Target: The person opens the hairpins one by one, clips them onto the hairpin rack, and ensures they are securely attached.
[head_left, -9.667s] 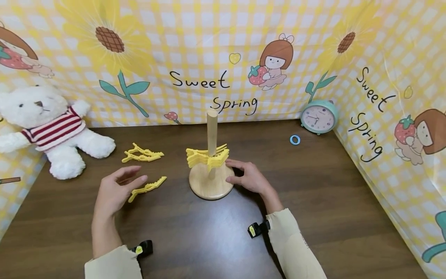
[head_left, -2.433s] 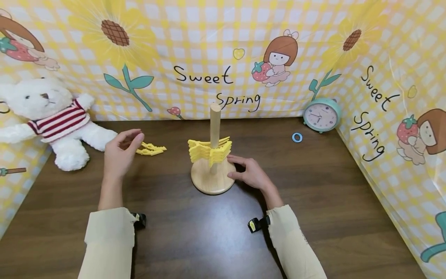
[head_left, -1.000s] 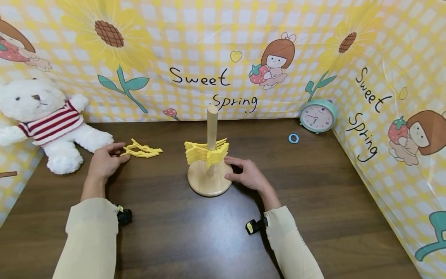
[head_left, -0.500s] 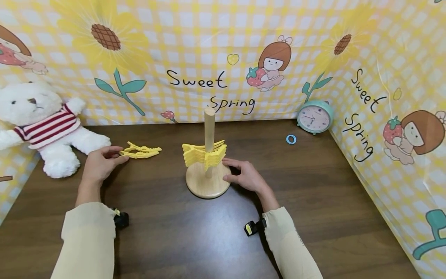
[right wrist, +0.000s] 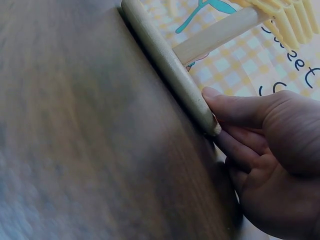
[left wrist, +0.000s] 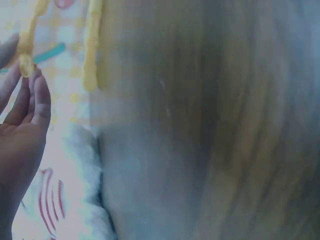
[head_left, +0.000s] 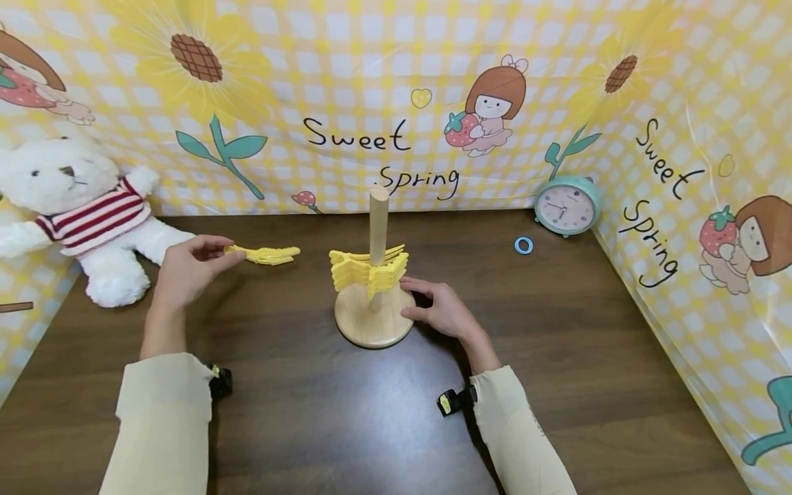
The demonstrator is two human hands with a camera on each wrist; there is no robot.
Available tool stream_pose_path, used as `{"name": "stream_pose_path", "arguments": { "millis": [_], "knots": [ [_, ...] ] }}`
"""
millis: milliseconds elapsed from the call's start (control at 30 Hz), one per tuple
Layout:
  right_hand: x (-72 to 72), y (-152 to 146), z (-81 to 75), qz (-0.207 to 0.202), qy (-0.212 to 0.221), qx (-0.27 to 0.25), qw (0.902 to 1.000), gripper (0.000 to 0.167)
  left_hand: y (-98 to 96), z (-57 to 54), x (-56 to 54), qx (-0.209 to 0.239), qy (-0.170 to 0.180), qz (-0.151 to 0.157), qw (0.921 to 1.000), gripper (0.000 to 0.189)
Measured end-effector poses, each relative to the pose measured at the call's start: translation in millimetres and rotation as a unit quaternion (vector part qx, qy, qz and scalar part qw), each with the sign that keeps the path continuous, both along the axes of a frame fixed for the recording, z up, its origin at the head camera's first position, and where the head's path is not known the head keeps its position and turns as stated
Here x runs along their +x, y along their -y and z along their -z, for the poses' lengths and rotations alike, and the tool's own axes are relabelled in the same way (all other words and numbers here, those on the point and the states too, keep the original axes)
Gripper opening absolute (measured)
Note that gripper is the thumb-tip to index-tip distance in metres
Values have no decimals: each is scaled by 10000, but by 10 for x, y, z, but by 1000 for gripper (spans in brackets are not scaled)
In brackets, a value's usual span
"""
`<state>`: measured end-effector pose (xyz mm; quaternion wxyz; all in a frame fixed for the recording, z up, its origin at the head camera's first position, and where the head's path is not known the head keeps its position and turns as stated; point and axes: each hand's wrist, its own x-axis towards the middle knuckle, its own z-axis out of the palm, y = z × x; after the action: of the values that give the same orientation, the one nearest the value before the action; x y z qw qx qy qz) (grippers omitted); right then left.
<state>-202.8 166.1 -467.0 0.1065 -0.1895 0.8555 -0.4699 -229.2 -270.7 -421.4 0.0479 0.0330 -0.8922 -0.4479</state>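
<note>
My left hand (head_left: 192, 268) pinches one end of a thin yellow plastic piece (head_left: 266, 256) with long notched arms, held at the back left. In the left wrist view, thumb and fingertips meet on the end of one arm, while another yellow arm hangs beside it. A wooden stand (head_left: 373, 330) has a round base and an upright pole (head_left: 378, 223). Similar yellow pieces (head_left: 369, 271) are stacked around the pole, above the base. My right hand (head_left: 442, 309) grips the base's right edge; in the right wrist view the thumb lies over the rim, fingers below.
A white teddy bear (head_left: 102, 220) in a striped sweater sits at the left, close to my left hand. At the back right are a blue ring (head_left: 523, 245) and a green alarm clock (head_left: 566, 206). Patterned cloth (head_left: 346, 69) borders the brown table (head_left: 470, 440).
A nearer loose yellow piece seen earliest has left the table, and the stack has grown taller. My left hand has since grasped the remaining one and lifted it. My right hand stays at the base.
</note>
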Motion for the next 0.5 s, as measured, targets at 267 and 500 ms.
{"name": "stream_pose_path", "arguments": {
  "millis": [267,500],
  "knots": [
    [1,-3,-1,-22,-3,12,10000,54,-343,-150,48,768,-567,-26,9954,46],
    [5,-13,-4,-16,28,-23,10000,54,-547,-326,68,1073,-1302,49,9856,37]
  ]
}}
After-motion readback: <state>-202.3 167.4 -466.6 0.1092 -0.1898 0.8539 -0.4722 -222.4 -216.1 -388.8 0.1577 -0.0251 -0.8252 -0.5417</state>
